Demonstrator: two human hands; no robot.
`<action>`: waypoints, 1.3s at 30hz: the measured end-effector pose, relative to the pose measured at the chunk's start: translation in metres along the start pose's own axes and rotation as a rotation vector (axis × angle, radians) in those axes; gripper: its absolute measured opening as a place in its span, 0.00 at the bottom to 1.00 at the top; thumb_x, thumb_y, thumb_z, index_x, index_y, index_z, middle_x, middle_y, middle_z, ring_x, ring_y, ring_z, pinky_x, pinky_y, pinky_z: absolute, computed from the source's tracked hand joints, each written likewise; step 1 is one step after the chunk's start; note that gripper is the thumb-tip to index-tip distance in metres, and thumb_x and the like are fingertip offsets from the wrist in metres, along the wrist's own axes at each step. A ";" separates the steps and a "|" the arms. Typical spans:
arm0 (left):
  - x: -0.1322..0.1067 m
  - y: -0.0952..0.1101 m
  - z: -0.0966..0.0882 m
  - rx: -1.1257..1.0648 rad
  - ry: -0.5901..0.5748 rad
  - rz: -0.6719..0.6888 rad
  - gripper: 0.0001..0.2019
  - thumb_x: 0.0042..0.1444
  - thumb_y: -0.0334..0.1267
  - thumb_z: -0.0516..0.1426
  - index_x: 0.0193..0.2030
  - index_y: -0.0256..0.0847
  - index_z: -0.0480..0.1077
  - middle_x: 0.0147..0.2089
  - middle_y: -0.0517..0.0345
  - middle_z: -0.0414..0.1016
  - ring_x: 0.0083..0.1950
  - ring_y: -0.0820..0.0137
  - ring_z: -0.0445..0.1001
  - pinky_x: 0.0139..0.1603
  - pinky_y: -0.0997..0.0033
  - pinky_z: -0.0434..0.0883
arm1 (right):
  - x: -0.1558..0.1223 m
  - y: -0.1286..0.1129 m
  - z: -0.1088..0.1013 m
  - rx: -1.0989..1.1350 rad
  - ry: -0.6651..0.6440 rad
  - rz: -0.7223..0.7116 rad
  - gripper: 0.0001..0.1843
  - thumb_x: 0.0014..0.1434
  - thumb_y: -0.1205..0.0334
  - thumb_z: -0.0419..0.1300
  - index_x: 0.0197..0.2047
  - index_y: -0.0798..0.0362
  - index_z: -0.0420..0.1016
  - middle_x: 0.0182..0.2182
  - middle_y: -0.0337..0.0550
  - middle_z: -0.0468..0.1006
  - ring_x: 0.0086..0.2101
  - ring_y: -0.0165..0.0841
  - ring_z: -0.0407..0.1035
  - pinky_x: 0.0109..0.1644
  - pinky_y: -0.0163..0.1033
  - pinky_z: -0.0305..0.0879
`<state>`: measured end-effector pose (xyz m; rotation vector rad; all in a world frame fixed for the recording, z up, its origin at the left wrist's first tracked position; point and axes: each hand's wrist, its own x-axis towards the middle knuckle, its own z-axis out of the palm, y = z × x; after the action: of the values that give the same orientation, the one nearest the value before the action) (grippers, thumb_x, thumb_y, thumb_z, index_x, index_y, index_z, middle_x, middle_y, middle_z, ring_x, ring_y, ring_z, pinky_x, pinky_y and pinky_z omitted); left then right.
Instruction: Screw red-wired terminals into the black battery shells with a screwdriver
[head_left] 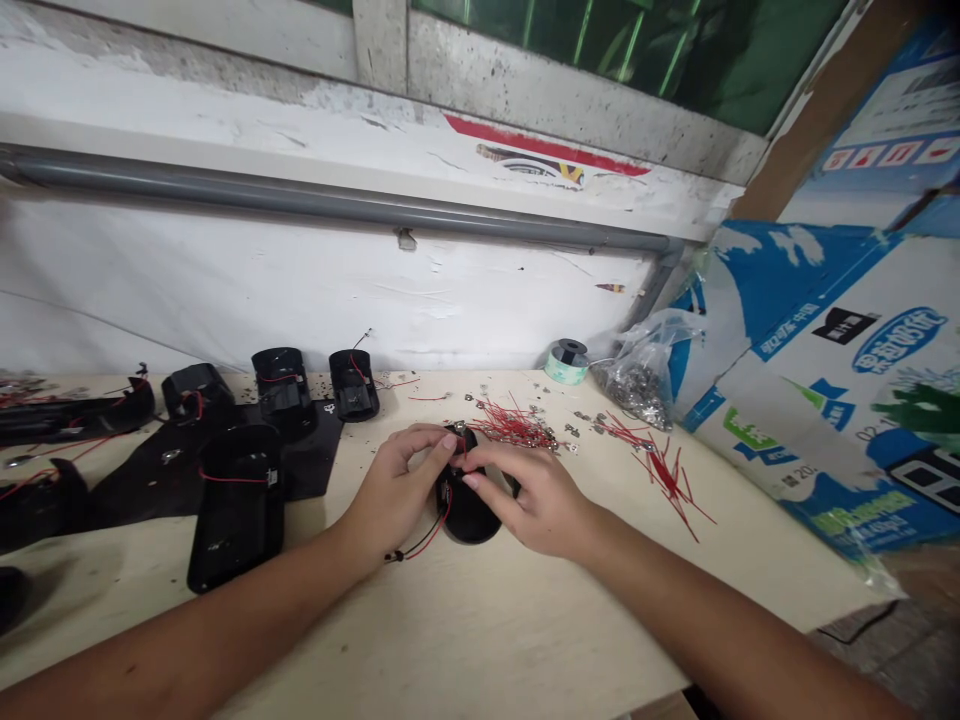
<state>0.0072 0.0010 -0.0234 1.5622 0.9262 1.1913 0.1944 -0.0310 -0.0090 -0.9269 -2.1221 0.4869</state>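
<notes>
A black plastic housing (471,518) lies on the table in front of me, between both hands. My left hand (397,485) is closed on its left side, with thumb and index finger near the upper end. My right hand (544,500) reaches in from the other side, its thumb and index finger pinched on a short red wire (463,452) over the housing's hollow. The wire's end is hidden by the fingertips. Red and black leads (427,540) trail from the housing's lower left onto the table, ending in a small black connector (394,556).
Several black housings, like this one (238,510), stand or lie at the left, some on a black sheet (311,470). Behind my hands are a heap of red wires (517,425) and small metal pieces. A bag of metal parts (637,380), a spool (568,362) and a carton (825,400) stand at right.
</notes>
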 end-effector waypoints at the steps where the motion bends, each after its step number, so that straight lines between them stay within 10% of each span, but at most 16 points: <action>1: 0.000 0.001 0.000 -0.018 -0.015 -0.016 0.13 0.60 0.46 0.59 0.35 0.40 0.80 0.40 0.52 0.79 0.45 0.62 0.73 0.51 0.63 0.67 | 0.000 -0.001 0.000 -0.026 -0.025 -0.003 0.09 0.70 0.59 0.54 0.47 0.47 0.75 0.44 0.43 0.81 0.43 0.38 0.75 0.48 0.41 0.67; 9: 0.004 -0.004 -0.001 -0.136 0.043 -0.092 0.13 0.53 0.47 0.63 0.30 0.38 0.75 0.30 0.57 0.77 0.32 0.70 0.71 0.35 0.71 0.68 | -0.003 0.001 0.008 0.027 0.078 -0.084 0.12 0.66 0.62 0.59 0.52 0.47 0.72 0.46 0.45 0.78 0.43 0.38 0.73 0.49 0.43 0.67; 17: -0.001 -0.006 0.004 -0.091 0.085 -0.033 0.11 0.57 0.46 0.60 0.34 0.38 0.71 0.27 0.62 0.71 0.28 0.75 0.67 0.30 0.75 0.65 | 0.000 0.019 0.005 0.421 0.276 0.178 0.14 0.71 0.56 0.47 0.53 0.48 0.68 0.33 0.40 0.64 0.30 0.34 0.62 0.36 0.39 0.63; 39: -0.009 -0.008 0.006 0.396 0.042 0.249 0.07 0.56 0.35 0.58 0.30 0.42 0.79 0.27 0.58 0.74 0.30 0.71 0.68 0.31 0.71 0.64 | 0.010 0.014 0.006 0.545 0.161 0.310 0.13 0.62 0.51 0.63 0.37 0.53 0.71 0.31 0.38 0.72 0.32 0.32 0.66 0.40 0.38 0.62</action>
<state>0.0102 -0.0069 -0.0339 2.0221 1.0656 1.2693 0.1919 -0.0145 -0.0167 -0.9322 -1.5802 1.0474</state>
